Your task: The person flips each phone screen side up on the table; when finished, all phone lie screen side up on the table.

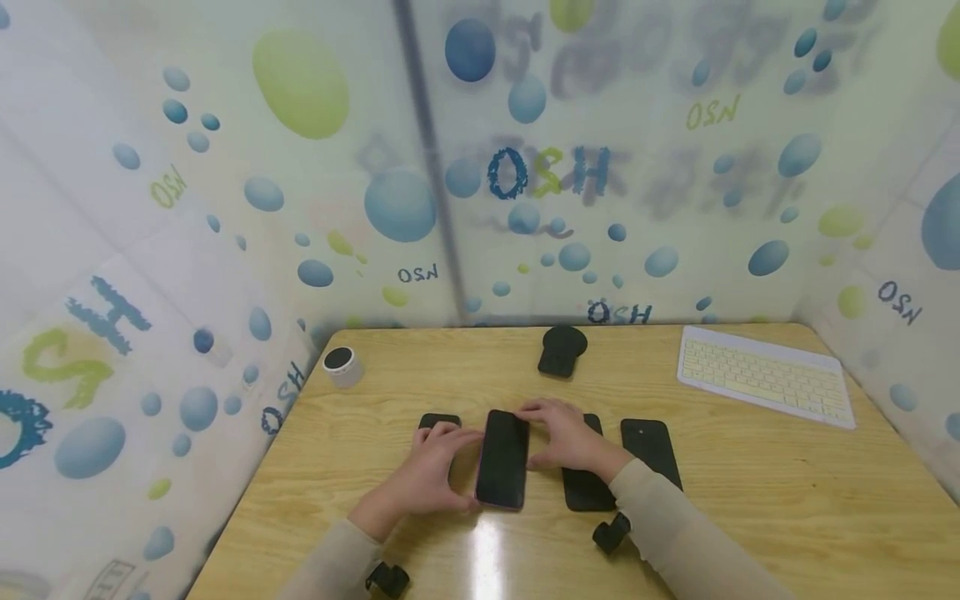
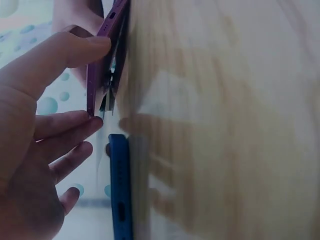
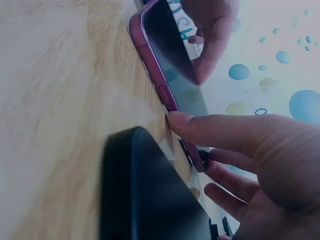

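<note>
A phone with a purple-pink frame [image 1: 502,460] is between my two hands, its dark screen facing up. My left hand [image 1: 427,473] grips its left side, the thumb near the bottom corner and the fingertips further up the edge. On the other side, my right hand [image 1: 568,437] holds it, thumb against the side edge and fingers at the top corner. In the left wrist view the purple phone [image 2: 91,82] leans slightly off the tabletop. Under my left hand lies a phone with a blue edge [image 2: 120,185]. A black phone [image 1: 588,487] lies partly beneath my right wrist.
Another dark phone [image 1: 651,450] lies further right, partly behind the sleeve. At the back stand a small white cylinder with a dark top [image 1: 342,367] and a black round-topped object [image 1: 562,350]. A white keyboard [image 1: 765,375] lies back right on the wooden table [image 1: 787,517].
</note>
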{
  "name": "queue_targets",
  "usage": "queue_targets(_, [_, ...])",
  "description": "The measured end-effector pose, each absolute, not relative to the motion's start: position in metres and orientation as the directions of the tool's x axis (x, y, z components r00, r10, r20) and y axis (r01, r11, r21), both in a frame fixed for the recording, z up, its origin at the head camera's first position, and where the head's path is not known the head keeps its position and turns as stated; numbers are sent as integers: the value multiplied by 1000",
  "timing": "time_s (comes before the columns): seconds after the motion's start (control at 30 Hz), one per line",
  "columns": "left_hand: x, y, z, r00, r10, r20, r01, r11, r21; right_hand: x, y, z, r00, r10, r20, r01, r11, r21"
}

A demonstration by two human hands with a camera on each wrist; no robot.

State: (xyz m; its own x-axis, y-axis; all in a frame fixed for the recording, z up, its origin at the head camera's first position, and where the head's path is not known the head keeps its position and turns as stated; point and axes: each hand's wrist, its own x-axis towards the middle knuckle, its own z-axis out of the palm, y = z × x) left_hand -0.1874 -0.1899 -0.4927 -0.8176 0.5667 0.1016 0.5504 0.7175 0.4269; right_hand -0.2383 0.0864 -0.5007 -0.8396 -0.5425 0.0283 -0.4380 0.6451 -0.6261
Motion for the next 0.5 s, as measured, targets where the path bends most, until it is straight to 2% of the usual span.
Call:
queue_targets(0.27, [-188, -183, -493, -819, 574, 19, 555, 783, 280, -238, 89, -500, -815, -580, 24, -469, 633, -616])
queue_targets(0.5, [-189, -178, -486, -810, 586, -10, 565, 785, 252, -238, 91, -502, -809, -587, 21, -476, 635, -609])
